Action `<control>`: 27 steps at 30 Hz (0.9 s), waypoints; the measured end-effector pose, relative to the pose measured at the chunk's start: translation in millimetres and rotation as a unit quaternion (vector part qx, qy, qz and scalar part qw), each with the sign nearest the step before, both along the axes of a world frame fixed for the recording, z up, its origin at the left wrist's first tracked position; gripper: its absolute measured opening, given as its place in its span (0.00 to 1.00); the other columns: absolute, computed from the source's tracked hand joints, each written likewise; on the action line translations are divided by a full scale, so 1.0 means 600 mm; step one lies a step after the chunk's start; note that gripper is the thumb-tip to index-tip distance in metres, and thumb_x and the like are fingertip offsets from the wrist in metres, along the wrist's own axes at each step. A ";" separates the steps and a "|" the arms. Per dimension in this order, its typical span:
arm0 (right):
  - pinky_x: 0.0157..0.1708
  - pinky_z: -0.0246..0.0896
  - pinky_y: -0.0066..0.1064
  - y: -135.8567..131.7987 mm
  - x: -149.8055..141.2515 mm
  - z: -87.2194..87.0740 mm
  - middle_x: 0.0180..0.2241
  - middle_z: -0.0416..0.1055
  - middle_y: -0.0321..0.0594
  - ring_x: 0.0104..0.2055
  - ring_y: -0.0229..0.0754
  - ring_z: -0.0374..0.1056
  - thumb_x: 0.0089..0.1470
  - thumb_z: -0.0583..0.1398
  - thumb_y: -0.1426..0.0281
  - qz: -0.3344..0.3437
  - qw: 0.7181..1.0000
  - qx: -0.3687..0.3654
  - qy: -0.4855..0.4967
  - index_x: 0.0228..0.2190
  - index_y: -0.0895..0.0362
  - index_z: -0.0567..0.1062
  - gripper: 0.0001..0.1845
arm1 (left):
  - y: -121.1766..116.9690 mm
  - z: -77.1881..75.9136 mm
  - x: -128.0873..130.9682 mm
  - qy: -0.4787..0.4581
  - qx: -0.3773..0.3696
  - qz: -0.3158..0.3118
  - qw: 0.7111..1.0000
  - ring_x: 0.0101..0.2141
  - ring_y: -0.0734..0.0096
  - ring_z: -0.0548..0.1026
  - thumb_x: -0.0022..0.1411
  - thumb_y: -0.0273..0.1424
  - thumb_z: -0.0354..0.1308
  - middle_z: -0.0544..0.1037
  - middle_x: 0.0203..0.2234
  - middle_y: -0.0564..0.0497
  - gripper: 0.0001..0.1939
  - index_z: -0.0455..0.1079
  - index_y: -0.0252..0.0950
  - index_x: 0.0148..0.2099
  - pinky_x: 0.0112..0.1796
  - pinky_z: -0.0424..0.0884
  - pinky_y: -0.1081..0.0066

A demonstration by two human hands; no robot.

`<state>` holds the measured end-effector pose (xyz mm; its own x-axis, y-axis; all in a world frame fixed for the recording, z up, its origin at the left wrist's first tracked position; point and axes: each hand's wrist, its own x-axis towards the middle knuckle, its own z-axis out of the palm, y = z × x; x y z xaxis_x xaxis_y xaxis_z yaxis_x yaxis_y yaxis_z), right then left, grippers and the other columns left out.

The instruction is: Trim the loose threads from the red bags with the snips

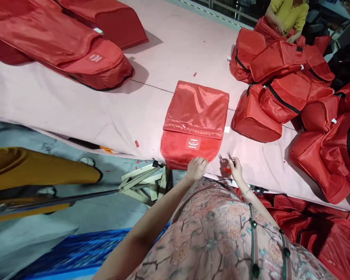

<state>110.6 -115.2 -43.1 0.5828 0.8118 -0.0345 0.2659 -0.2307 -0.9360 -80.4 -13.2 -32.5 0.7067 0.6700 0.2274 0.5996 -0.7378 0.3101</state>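
Note:
A flat red bag (195,122) with a small white-and-red label lies on the pink table (76,105), its lower edge hanging at the near side. My left hand (196,168) is closed on that lower edge. Just to its right, my right hand (235,167) is closed on small metal snips, their tips pointing up, beside a scrap of red thread on the cloth.
A heap of stuffed red bags (294,97) fills the right of the table, where another person in a yellow top (288,13) works at the far corner. Long red bags (61,46) lie at the far left. More red bags (323,233) sit below right. Wooden slats (146,181) stand under the table edge.

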 end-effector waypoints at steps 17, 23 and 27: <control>0.36 0.65 0.31 0.098 -0.057 0.257 0.36 0.70 0.40 0.33 0.37 0.65 0.48 0.60 0.63 0.125 0.971 0.204 -0.010 0.38 0.56 0.73 0.15 | -0.006 0.173 0.015 -0.505 -0.162 0.246 0.811 0.29 0.70 0.73 0.54 0.37 0.57 0.76 0.27 0.52 0.10 0.73 0.37 0.34 0.32 0.70 0.70; 0.39 0.65 0.32 0.127 -0.092 0.221 0.36 0.72 0.40 0.35 0.38 0.68 0.49 0.60 0.68 0.234 0.953 0.164 -0.100 0.39 0.53 0.76 0.13 | -0.038 0.094 0.015 -0.511 -0.174 0.319 0.779 0.29 0.69 0.73 0.52 0.35 0.58 0.76 0.26 0.53 0.06 0.72 0.39 0.32 0.35 0.70 0.66; 0.42 0.65 0.33 0.124 -0.098 0.192 0.36 0.73 0.40 0.38 0.39 0.69 0.51 0.58 0.69 0.249 0.949 0.167 -0.101 0.38 0.54 0.76 0.11 | -0.032 0.084 0.002 -0.488 -0.152 0.335 0.792 0.32 0.68 0.74 0.54 0.36 0.56 0.76 0.29 0.52 0.07 0.72 0.39 0.34 0.38 0.70 0.64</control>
<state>51.6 -40.7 71.9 0.0919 0.9342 0.3447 0.4462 0.2709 -0.8530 -79.2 -32.3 17.9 -0.2432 0.9486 0.2025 0.1905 -0.1580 0.9689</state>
